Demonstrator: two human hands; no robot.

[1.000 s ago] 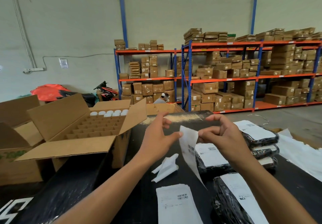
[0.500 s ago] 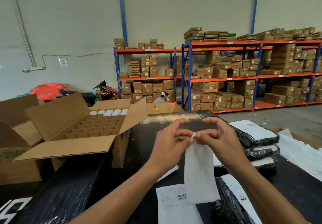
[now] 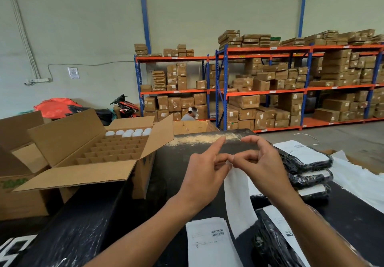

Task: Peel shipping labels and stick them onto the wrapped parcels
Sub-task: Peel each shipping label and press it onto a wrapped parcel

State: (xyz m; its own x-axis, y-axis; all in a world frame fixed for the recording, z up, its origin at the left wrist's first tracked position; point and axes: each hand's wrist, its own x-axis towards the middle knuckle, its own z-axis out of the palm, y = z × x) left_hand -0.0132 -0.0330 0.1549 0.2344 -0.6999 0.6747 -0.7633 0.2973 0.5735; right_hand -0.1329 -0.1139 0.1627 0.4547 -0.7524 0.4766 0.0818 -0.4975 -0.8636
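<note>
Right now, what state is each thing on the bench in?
left hand: grip pinches the label's top corner, index finger straight.
right hand: grip pinches the same corner.
label: hanging, blank side to camera, not yet stuck.
label stack: lying flat, printed side up.
stacked parcels: labelled.
near parcel: labelled, lying flat.
cardboard box: flaps open, most cells empty.
</note>
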